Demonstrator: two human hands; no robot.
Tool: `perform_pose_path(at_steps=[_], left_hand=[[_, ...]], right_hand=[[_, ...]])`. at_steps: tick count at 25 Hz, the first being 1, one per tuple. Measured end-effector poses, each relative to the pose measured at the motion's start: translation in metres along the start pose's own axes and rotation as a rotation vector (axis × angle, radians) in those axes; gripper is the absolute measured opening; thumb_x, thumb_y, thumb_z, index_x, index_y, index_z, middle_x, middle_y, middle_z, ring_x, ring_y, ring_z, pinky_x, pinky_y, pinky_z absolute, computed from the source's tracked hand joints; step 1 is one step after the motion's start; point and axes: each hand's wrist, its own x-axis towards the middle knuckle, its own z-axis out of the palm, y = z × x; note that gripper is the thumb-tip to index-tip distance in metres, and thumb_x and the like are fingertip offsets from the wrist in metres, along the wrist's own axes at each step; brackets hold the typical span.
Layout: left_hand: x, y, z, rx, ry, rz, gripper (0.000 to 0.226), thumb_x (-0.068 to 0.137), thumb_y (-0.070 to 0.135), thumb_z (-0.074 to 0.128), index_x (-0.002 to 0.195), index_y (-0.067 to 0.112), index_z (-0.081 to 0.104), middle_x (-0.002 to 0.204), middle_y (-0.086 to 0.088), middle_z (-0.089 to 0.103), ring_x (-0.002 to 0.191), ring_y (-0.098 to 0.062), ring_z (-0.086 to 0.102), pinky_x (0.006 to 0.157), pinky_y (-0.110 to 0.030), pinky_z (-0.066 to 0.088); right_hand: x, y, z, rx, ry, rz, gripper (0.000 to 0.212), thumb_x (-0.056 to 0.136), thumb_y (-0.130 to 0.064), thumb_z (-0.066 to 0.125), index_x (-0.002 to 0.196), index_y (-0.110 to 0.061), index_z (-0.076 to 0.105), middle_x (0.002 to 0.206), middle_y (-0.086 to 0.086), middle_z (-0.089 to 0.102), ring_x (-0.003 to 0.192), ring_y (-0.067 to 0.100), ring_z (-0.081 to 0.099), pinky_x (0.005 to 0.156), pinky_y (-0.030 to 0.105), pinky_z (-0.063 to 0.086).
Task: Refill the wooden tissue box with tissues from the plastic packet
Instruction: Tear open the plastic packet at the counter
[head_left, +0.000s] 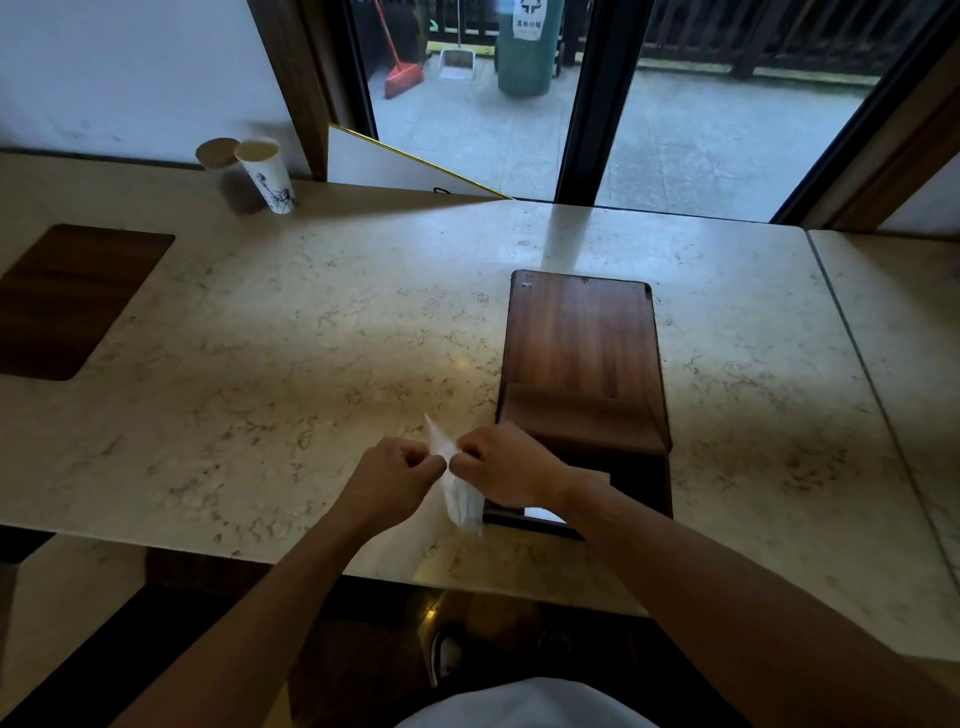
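The wooden tissue box (582, 358) lies on the marble counter (291, 364), right of centre, with its sliding panel partly drawn back and a dark opening at the near end. A bit of white (540, 514) shows inside that opening. My left hand (395, 478) and my right hand (504, 462) meet just left of the box's near end. Both pinch a white plastic tissue packet (457, 488) held upright between them, its top corner sticking up above my fingers. My right forearm hides part of the opening.
Two paper cups (260, 171) stand at the back left by the wall. A dark wooden inset (67, 296) sits in the counter at the left. A white board (395, 166) leans behind the counter. Glass doors lie beyond. A seam (852, 338) divides the counter at the right.
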Motion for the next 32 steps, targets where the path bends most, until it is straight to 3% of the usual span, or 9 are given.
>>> perform_pose_path(at_steps=[4,9,14,19,22,25,29,32], left_hand=[[-0.001,-0.011,-0.016,0.209,0.161,0.024,0.043,0.079,0.021,0.065,0.043,0.020,0.041,0.041,0.006,0.034,0.039,-0.008,0.026,0.044,-0.020,0.025],[0.003,-0.011,-0.022,0.303,0.111,-0.037,0.040,0.079,0.027,0.066,0.045,0.017,0.046,0.042,0.004,0.037,0.037,-0.009,0.027,0.042,-0.020,0.024],[0.004,-0.001,-0.017,0.110,0.024,-0.128,0.035,0.082,0.025,0.060,0.053,0.005,0.064,0.046,-0.002,0.049,0.041,-0.014,0.037,0.045,-0.022,0.030],[0.000,0.011,-0.009,-0.268,-0.100,-0.220,0.032,0.090,0.019,0.055,0.061,0.008,0.064,0.053,-0.004,0.053,0.042,-0.011,0.039,0.043,-0.021,0.032],[-0.001,0.013,-0.005,-0.356,-0.100,-0.235,0.045,0.094,0.023,0.057,0.050,0.015,0.062,0.051,-0.004,0.053,0.040,-0.011,0.038,0.043,-0.022,0.031],[-0.002,0.014,-0.003,-0.351,-0.066,-0.228,0.041,0.088,0.011,0.052,0.048,0.013,0.060,0.048,-0.006,0.051,0.038,-0.013,0.037,0.046,-0.024,0.029],[-0.009,0.014,0.000,-0.349,-0.172,-0.164,0.033,0.085,0.014,0.052,0.053,0.014,0.062,0.049,-0.006,0.052,0.041,-0.013,0.039,0.048,-0.025,0.031],[-0.012,0.008,-0.002,-0.395,-0.288,-0.123,0.029,0.089,0.025,0.056,0.066,0.012,0.066,0.059,-0.009,0.058,0.049,-0.015,0.047,0.049,-0.026,0.037]], right_hand=[[-0.004,0.019,-0.023,-0.040,0.118,0.126,0.041,0.091,-0.030,0.057,0.066,0.002,0.060,0.056,0.006,0.053,0.046,0.017,0.042,0.049,0.031,0.036],[-0.004,0.021,-0.025,-0.241,0.151,0.172,0.044,0.087,-0.042,0.059,0.066,-0.004,0.065,0.057,0.009,0.064,0.042,0.013,0.044,0.046,0.029,0.040],[-0.006,0.011,-0.029,-0.224,0.202,0.180,0.036,0.088,-0.038,0.065,0.066,-0.010,0.063,0.059,0.001,0.061,0.045,0.011,0.047,0.050,0.030,0.046],[-0.010,-0.027,-0.012,-0.088,0.349,-0.050,0.028,0.095,-0.033,0.060,0.068,-0.032,0.051,0.060,-0.009,0.056,0.047,0.003,0.047,0.047,0.012,0.042],[-0.007,-0.033,0.000,-0.292,0.199,-0.090,0.030,0.101,-0.025,0.050,0.082,-0.013,0.070,0.070,0.003,0.067,0.055,0.007,0.056,0.053,0.016,0.044],[-0.005,-0.027,0.001,-0.388,0.033,0.019,0.023,0.099,-0.007,0.049,0.109,0.001,0.069,0.099,0.016,0.072,0.083,0.026,0.068,0.076,0.035,0.058],[-0.002,-0.024,0.004,-0.404,-0.044,0.075,0.026,0.097,-0.006,0.053,0.118,0.002,0.064,0.112,0.020,0.070,0.100,0.034,0.066,0.088,0.043,0.055],[0.000,-0.016,0.003,-0.353,-0.062,0.149,0.030,0.095,-0.009,0.058,0.123,0.000,0.061,0.113,0.019,0.070,0.097,0.032,0.068,0.084,0.043,0.058]])
